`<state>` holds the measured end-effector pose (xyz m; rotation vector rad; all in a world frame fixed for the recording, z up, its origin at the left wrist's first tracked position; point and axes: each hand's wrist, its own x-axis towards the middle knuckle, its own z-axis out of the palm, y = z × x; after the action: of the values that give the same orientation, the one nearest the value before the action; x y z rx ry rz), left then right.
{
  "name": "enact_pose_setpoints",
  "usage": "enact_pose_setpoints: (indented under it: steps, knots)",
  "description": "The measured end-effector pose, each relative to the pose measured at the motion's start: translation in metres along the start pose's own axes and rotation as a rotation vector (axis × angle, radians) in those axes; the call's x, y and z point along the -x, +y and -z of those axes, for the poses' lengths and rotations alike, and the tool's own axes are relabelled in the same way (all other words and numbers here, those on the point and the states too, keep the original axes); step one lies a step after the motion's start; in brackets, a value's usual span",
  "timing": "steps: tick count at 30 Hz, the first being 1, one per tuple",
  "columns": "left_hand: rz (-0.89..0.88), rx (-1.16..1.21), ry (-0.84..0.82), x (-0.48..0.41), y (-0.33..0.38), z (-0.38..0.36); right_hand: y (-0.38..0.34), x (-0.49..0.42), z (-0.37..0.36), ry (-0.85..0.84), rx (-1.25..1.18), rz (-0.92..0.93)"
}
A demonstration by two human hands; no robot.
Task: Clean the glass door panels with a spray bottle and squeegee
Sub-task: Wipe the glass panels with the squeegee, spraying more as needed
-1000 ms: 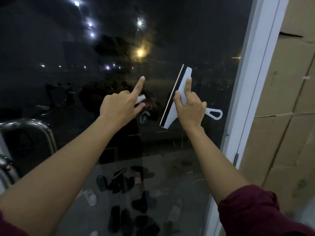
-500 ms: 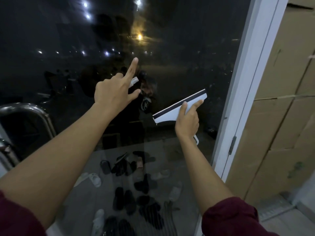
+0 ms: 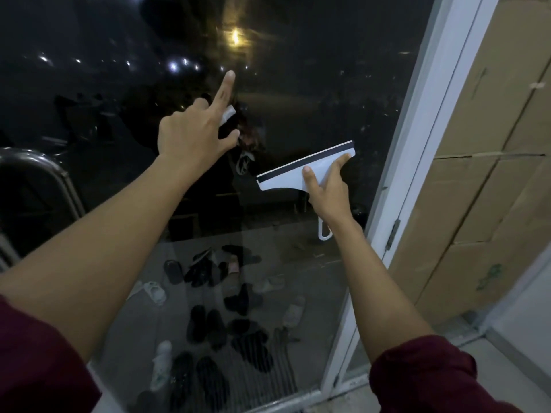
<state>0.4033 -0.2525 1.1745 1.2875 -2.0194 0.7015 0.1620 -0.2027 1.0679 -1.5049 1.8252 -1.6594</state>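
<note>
Turned squeegee [image 3: 293, 174] from upright to near level, blade uppermost on glass door panel [image 3: 328, 84], likely for a downward pull, right hand [image 3: 329, 193] fingers [image 3: 339, 164] pinching its head; left hand [image 3: 190, 135] gripping seeming spray bottle [image 3: 228, 114], forefinger straight.

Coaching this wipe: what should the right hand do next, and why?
Probably draw the squeegee straight down the glass panel: the right hand grips it with its black blade uppermost and handle pointing down, and much pane lies below.
</note>
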Motion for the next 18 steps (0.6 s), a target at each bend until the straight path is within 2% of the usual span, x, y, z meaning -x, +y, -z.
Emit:
enact_pose_setpoints:
  steps: [3, 6, 10, 12, 14, 18]
  knots:
    - [0.013, 0.003, -0.005, 0.001, 0.000, -0.001, 0.014, 0.010, -0.012, 0.045, -0.035, -0.042]
    - [0.019, -0.011, -0.012, 0.002, 0.001, -0.002, 0.046, 0.033, -0.030, 0.051, -0.052, -0.159]
    - [0.030, 0.000, -0.017, 0.005, 0.005, 0.000, 0.126, 0.094, -0.040, -0.129, 0.279, -0.560]
    - [0.025, 0.014, -0.025, 0.006, 0.006, 0.000, 0.149, 0.129, -0.046, -0.061, 0.301, -0.693]
    - [0.035, 0.007, -0.027, 0.005, 0.005, -0.001, 0.150, 0.145, -0.051, -0.009, 0.224, -0.688]
    - [0.033, 0.028, -0.025, 0.005, 0.006, -0.001, 0.135, 0.134, -0.044, -0.019, 0.143, -0.605]
